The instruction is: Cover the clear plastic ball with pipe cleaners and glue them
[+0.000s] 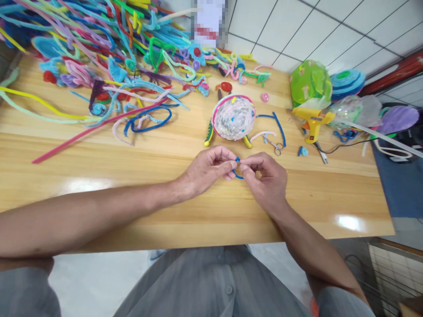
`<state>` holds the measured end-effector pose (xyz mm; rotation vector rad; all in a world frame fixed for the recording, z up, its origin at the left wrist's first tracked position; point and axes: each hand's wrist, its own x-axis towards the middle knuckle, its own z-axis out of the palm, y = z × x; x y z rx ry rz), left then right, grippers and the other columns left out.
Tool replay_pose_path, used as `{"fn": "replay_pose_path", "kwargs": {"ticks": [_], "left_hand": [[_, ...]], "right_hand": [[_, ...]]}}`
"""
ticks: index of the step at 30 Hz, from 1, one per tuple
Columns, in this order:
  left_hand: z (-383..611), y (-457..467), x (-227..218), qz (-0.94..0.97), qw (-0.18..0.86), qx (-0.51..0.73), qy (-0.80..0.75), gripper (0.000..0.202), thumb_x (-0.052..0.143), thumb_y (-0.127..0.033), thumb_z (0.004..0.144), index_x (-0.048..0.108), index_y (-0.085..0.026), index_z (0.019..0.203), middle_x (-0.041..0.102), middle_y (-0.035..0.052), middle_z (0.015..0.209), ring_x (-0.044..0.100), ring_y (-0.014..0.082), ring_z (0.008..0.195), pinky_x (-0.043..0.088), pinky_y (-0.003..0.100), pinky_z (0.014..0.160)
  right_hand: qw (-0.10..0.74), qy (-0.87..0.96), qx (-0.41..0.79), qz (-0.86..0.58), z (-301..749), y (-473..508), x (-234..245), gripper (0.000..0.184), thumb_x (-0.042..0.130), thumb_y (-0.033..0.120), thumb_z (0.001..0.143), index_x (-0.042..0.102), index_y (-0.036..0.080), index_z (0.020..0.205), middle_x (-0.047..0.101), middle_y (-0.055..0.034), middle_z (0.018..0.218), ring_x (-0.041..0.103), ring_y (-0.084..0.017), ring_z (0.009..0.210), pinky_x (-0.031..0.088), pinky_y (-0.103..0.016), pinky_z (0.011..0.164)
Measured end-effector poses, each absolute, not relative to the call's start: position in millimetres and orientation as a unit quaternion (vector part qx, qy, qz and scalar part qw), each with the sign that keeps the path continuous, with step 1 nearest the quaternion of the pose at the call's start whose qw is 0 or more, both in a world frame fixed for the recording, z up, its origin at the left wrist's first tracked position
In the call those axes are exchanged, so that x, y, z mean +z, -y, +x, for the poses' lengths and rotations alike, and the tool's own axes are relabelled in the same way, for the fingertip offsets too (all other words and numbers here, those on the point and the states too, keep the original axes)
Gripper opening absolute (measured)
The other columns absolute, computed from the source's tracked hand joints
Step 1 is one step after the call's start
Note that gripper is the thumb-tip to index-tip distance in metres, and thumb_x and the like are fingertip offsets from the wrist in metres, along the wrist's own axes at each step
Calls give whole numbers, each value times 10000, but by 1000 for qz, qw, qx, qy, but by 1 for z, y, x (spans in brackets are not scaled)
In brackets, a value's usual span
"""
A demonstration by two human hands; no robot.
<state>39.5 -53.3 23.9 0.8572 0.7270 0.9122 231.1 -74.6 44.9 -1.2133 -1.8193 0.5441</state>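
Between my two hands is a blue pipe cleaner (238, 177), bent into a small loop with its top at my fingertips. My left hand (211, 171) pinches it from the left, thumb against fingers. From the other side my right hand (266, 178) pinches the same piece near the top. Just beyond my hands sits a round bowl-like piece (234, 118) with a pink rim and speckled grey-white filling. Green-and-yellow plier handles (209, 135) stick out from under it. Small scissors (273, 145) and a bent blue pipe cleaner (279, 128) lie to its right.
A large heap of colourful pipe cleaners (132, 57) covers the back left of the wooden table (158, 163). A yellow glue gun (312, 122) with a black cord lies at the right, by a green bag (310, 86) and blue coiled discs (347, 83). White tiles (264, 31) rise behind.
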Motion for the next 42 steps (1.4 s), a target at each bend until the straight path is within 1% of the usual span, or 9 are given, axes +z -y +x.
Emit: {"fn": "replay_pose_path", "kwargs": {"ticks": [5, 12, 15, 22, 29, 35, 42], "left_hand": [[39, 53, 24, 395, 751, 416, -328, 226, 868, -224, 876, 673, -141, 957, 735, -18, 818, 735, 89, 682, 611, 197, 677], [39, 53, 24, 393, 749, 413, -336, 252, 880, -257, 872, 672, -147, 961, 730, -19, 816, 731, 97, 680, 612, 219, 682], [39, 54, 24, 392, 752, 412, -334, 265, 893, -260, 867, 671, -147, 958, 738, -14, 827, 729, 95, 683, 617, 220, 690], [39, 53, 25, 391, 752, 417, -329, 221, 867, -217, 876, 674, -139, 951, 727, -21, 808, 732, 90, 675, 612, 203, 675], [40, 54, 24, 393, 750, 415, -333, 230, 876, -235, 879, 676, -144, 948, 731, -16, 819, 731, 94, 682, 608, 208, 678], [40, 54, 23, 392, 752, 415, -330, 248, 883, -243, 870, 672, -146, 957, 728, -16, 819, 735, 102, 683, 609, 223, 677], [39, 54, 24, 394, 751, 415, -331, 260, 892, -258, 865, 673, -146, 951, 734, -15, 826, 730, 98, 683, 615, 224, 688]], "right_hand": [[430, 732, 216, -482, 230, 75, 46, 118, 691, 159, 955, 752, 254, 920, 713, 27, 778, 614, -127, 647, 501, -288, 607], [418, 728, 215, -500, 230, 76, 48, 115, 678, 184, 941, 745, 261, 889, 712, 22, 756, 613, -138, 630, 505, -304, 599], [423, 732, 217, -488, 229, 75, 48, 117, 688, 173, 942, 746, 261, 891, 722, 22, 769, 616, -135, 636, 503, -302, 603], [430, 726, 221, -488, 231, 75, 48, 140, 689, 130, 930, 748, 252, 898, 690, 33, 758, 596, -123, 627, 484, -289, 599], [421, 729, 214, -496, 230, 75, 48, 119, 679, 169, 938, 744, 257, 892, 705, 25, 756, 606, -134, 631, 495, -301, 597], [423, 731, 218, -490, 230, 76, 48, 133, 687, 146, 928, 741, 257, 882, 696, 32, 745, 604, -126, 624, 492, -293, 597], [424, 720, 217, -504, 229, 75, 47, 122, 677, 172, 933, 743, 260, 880, 702, 30, 745, 602, -130, 617, 493, -294, 590]]}}
